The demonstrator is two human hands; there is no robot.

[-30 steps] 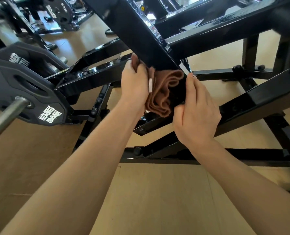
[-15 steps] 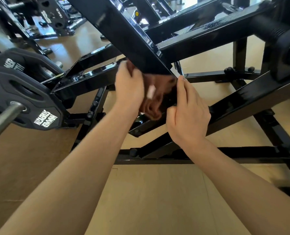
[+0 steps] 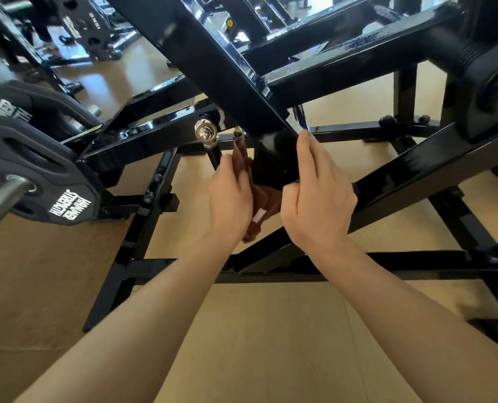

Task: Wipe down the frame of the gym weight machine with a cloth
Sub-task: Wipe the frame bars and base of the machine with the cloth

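Cloth (image 3: 266,203), brown, soft and limp, bunched under the black frame beam (image 3: 274,158); our left hand (image 3: 231,199) grips it, right hand (image 3: 317,196) fingers straight against the beam's right side.

Glossy black metal frame (image 3: 212,62), soft brown cloth (image 3: 266,199).

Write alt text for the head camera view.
Two bare hands work a brown cloth around the lower end of a black diagonal frame bar; the left hand grips the cloth, the right hand rests against the bar. A weight plate hangs at left.
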